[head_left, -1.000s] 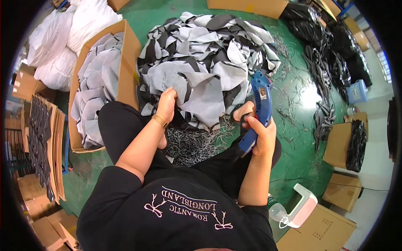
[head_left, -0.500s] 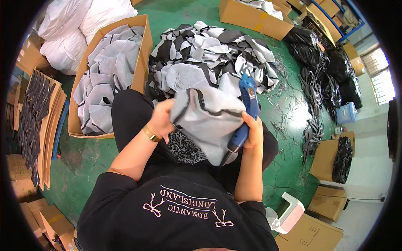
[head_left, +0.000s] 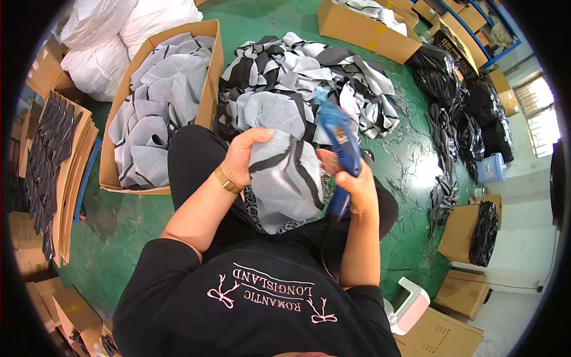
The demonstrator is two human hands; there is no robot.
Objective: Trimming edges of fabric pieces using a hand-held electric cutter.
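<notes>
The right hand [head_left: 358, 189] has come off the edge of the grey cloth [head_left: 279, 193], its grip wrapped round the blue power tool [head_left: 340, 135], seemingly leaving the piece hanging over loose scraps [head_left: 253, 209] from the left hand's [head_left: 242, 156] pinching grip alone.

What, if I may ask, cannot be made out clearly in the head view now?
Blue handheld power tool: finer details lost to blur in the head view.
Left hand: partly hidden in the head view behind the grey, black-striped fabric piece.
Bulging white cloth-like sacks: tops cut off by the head view's upper edge.
</notes>
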